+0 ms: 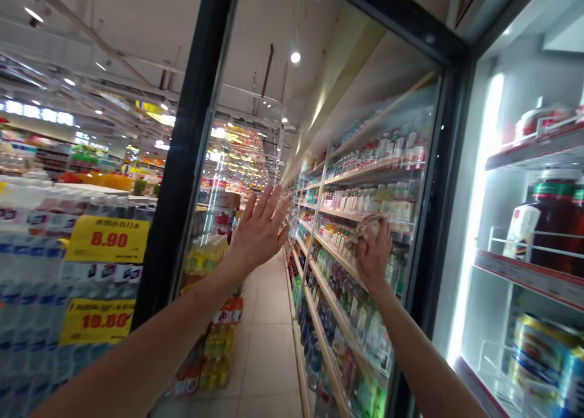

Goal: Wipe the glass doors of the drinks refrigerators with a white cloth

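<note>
A glass door in a dark frame stands swung out in front of me. My left hand is raised against or just before its pane, palm forward, fingers stretched and holding nothing. To the right, my right hand presses a crumpled, pale, patterned cloth to the glass, its fingers curled round it. Through the pane I see shelves of bottles beyond the hands. Whether the left palm truly touches the glass I cannot tell.
On the right is a lit fridge interior with bottles and cans on racks. Stacked water bottles with yellow price signs stand at the left. A tiled aisle floor runs away behind the glass, beside long bottle shelves.
</note>
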{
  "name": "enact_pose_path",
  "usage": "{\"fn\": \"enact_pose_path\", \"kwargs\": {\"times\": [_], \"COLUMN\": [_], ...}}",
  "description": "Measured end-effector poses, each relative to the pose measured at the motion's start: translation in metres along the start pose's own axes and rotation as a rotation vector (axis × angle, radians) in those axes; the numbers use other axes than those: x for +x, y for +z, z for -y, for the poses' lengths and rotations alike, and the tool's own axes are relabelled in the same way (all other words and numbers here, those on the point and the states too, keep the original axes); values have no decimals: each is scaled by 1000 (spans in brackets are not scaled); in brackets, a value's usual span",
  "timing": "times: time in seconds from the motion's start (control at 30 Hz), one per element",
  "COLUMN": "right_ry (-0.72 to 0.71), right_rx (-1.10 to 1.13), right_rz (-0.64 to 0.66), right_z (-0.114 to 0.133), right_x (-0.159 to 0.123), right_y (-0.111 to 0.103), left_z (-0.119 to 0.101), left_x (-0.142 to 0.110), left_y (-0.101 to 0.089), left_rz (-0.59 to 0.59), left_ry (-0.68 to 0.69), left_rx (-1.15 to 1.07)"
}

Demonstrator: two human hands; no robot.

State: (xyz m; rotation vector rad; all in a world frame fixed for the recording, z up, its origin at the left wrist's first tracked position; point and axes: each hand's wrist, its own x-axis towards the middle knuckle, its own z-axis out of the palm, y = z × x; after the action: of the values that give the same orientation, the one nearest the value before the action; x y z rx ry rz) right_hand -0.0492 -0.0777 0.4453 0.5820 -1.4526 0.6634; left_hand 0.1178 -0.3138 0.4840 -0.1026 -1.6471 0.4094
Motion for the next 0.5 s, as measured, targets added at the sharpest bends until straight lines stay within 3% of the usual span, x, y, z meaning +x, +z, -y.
{"fn": "enact_pose_path", "kwargs": {"times": [0.07,0.17,0.27,0.33,0.4,0.5], "right_ry": [119,125,-120,-308,-290,112], "right_rx": [3,40,103,111,77,0], "right_rz": [-50,-83,-14,81,144,11], "right_z": [-20,2,53,64,44,-22], "right_x": [13,12,-10,-25,-35,-37], "right_y": [-2,5,15,15,7,-10], "left_z": [0,1,-1,-5,-13,-25], "left_x": [1,1,-4,-13,-24,-40], "left_y": [0,1,4,5,5,3], "left_rz": [0,-6,-21,-15,4,30], "left_ry": [-2,-1,38,39,-4,-50], "left_rx": [4,8,12,2,-11,-5]}}
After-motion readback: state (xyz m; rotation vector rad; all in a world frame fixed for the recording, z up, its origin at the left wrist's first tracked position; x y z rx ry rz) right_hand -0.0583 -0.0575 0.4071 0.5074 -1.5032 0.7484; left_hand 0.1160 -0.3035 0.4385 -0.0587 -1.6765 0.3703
